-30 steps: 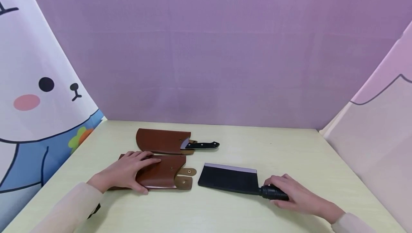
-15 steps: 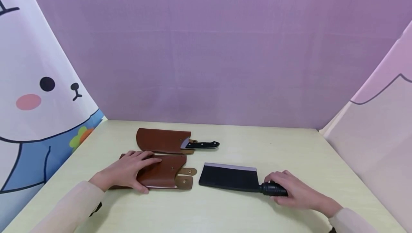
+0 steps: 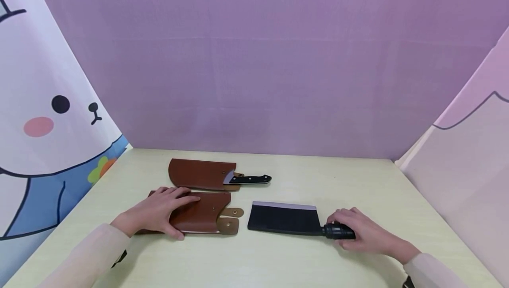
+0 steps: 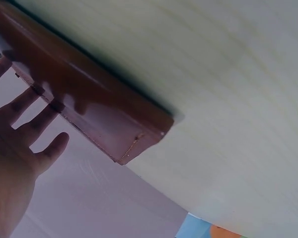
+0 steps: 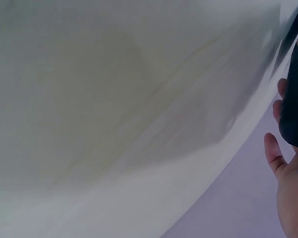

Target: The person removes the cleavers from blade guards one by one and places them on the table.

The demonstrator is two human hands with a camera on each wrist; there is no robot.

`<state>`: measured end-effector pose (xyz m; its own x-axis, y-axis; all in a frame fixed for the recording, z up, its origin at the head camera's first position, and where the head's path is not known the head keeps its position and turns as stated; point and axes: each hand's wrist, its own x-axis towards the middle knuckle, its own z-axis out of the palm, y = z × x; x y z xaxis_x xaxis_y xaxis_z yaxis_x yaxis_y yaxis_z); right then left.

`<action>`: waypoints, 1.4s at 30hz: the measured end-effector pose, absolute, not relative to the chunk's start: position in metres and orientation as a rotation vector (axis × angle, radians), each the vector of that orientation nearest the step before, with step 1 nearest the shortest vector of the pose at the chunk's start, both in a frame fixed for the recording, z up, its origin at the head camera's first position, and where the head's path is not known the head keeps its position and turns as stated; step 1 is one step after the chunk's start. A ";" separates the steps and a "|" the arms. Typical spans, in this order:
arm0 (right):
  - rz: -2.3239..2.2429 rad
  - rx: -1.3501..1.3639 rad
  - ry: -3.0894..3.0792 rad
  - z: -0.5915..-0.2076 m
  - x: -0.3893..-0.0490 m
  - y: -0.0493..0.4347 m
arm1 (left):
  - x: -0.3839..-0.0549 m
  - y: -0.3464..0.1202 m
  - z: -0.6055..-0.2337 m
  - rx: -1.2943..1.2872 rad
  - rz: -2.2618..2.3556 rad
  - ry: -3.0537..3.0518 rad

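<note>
A brown leather knife sheath (image 3: 200,215) lies on the table, its two snap straps pointing right. My left hand (image 3: 159,210) rests on it, thumb at the near edge and fingers spread toward the far edge. In the left wrist view, fairly straight fingers touch the sheath (image 4: 94,99). To the right, my right hand (image 3: 367,233) grips the black handle of a cleaver (image 3: 284,219). Its dark broad blade points left toward the straps, apart from them, with the pale edge on the far side. The right wrist view shows only part of the handle (image 5: 294,114).
Behind the first sheath lies a second brown sheath (image 3: 200,173) holding a knife, whose black riveted handle (image 3: 250,179) sticks out to the right. A purple backdrop (image 3: 254,67) closes the table's far edge. Patterned cloths stand at both sides.
My right hand has shifted slightly away from me, swinging the cleaver's handle the same way, and the blade has moved slightly right. The left hand and both sheaths stay nearly still.
</note>
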<state>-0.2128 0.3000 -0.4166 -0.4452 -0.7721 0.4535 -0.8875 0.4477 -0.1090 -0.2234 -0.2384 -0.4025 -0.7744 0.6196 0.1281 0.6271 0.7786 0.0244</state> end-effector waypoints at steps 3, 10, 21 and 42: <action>0.463 1.413 -2.371 -0.417 -0.214 0.300 | -0.224 -0.239 -0.403 -1.007 -0.105 -2.865; 0.422 1.400 -2.376 -0.418 -0.216 0.301 | -0.224 -0.238 -0.402 -1.000 -0.123 -2.903; 0.375 1.386 -2.372 -0.422 -0.222 0.303 | -0.224 -0.236 -0.400 -0.991 -0.158 -2.957; 0.370 1.341 -2.462 -0.423 -0.223 0.303 | -0.225 -0.236 -0.398 -0.954 -0.260 -3.075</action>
<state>-0.2226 0.3033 -0.4232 -0.5122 -0.7653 0.3898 -0.8462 0.5275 -0.0762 -0.2246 -0.2361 -0.3984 -0.8219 0.5684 -0.0370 0.5541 0.8129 0.1794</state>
